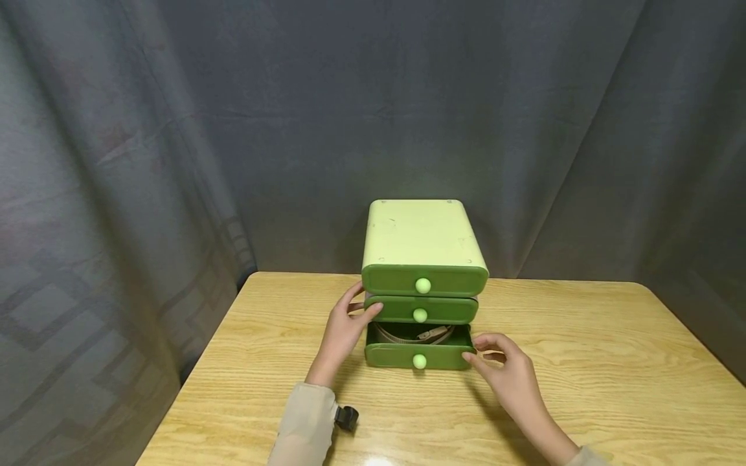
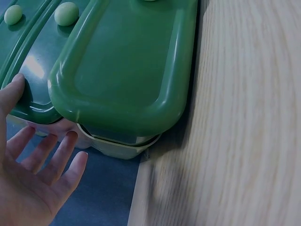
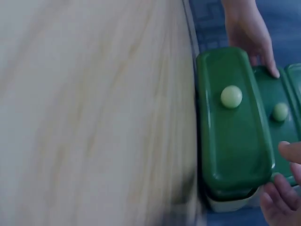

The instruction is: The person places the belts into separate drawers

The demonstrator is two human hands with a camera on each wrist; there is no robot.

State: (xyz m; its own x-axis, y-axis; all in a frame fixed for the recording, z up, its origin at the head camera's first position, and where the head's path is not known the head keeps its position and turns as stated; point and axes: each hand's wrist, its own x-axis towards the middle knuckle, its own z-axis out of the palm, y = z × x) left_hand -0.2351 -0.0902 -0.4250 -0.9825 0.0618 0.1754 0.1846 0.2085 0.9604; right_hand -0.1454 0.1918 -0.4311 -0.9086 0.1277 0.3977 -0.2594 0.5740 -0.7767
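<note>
A small drawer cabinet (image 1: 424, 233) with a pale yellow-green top and several green drawers stands on the wooden table. Its bottom drawer (image 1: 389, 355) is pulled out and contains a coiled tan belt-like strap (image 1: 432, 333). My left hand (image 1: 342, 329) holds the cabinet's left side, the thumb on the middle drawer's front (image 1: 445, 310) and the other fingers beside it. At the right front corner of the bottom drawer, my right hand (image 1: 513, 372) grips with the thumb in front and the fingers along the side. The right wrist view shows the bottom drawer's front (image 3: 235, 136) and round knob (image 3: 231, 96).
The top drawer (image 1: 387, 280) is closed. Grey curtains (image 1: 320, 129) hang behind the table and at both sides. Wooden tabletop (image 1: 606, 362) extends around the cabinet. A black knob-like piece (image 1: 346, 418) sticks out from the left sleeve.
</note>
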